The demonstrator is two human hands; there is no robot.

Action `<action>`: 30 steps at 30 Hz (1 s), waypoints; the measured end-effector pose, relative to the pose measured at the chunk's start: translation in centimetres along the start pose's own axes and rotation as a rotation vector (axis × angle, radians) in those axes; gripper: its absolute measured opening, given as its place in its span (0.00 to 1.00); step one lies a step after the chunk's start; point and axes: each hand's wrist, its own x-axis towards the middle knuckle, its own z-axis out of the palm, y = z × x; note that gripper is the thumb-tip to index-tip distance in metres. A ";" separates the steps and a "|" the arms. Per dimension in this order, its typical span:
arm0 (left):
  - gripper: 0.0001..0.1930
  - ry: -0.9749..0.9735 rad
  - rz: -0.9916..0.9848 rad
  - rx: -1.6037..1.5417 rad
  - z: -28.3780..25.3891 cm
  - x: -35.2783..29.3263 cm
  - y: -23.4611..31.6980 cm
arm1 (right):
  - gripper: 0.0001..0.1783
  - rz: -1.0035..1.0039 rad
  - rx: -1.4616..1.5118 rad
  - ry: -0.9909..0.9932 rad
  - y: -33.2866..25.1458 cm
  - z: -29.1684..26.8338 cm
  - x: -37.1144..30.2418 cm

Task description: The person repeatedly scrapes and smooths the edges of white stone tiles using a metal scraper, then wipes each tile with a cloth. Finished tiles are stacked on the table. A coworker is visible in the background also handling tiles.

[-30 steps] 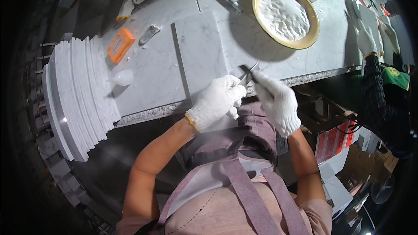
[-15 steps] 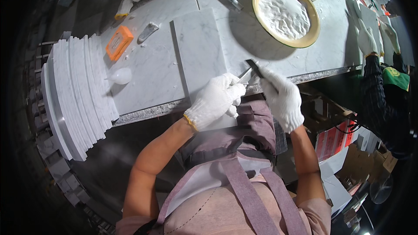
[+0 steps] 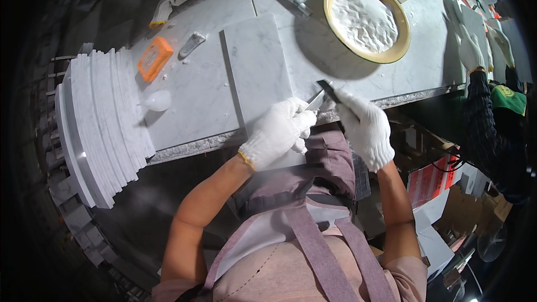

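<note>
My left hand (image 3: 279, 128), in a white knit glove with a yellow cuff, is closed around a flat metal blade (image 3: 316, 100) that looks like a scraper; its handle is hidden in the fingers. Beside it my right hand (image 3: 367, 134), gloved in white too, grips a narrow flat black strip (image 3: 326, 89) slanting up to the left. Strip and blade cross or nearly meet; whether they touch I cannot tell. Both hands are at the table's front edge, near a long marble slab (image 3: 257, 59) lying on the table.
A yellow-rimmed bowl (image 3: 405, 33) of white powder stands far right. Leftward are an orange box (image 3: 155, 59), a small grey-white tool (image 3: 192, 45), a squeeze bottle (image 3: 157, 100) and stacked white slabs (image 3: 100, 123). Another person's gloved hand (image 3: 471, 50) is at right.
The view has shifted slightly. My hands, the blade and the black strip hold almost the same positions, both hands still gripping.
</note>
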 end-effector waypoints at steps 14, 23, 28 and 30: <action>0.15 0.004 -0.057 -0.030 -0.3 0.2 0.1 | 0.21 0.120 0.127 0.107 1.8 4.0 -1.5; 0.16 -0.003 -0.023 -0.056 -0.3 0.2 -0.1 | 0.21 0.232 0.226 0.109 1.3 4.9 -1.5; 0.14 0.021 -0.012 -0.048 -0.3 0.2 -0.2 | 0.22 0.313 0.302 0.067 1.6 4.9 -1.5; 0.14 0.011 -0.028 -0.039 -0.3 0.2 -0.1 | 0.22 0.268 0.207 0.097 1.7 5.0 -1.5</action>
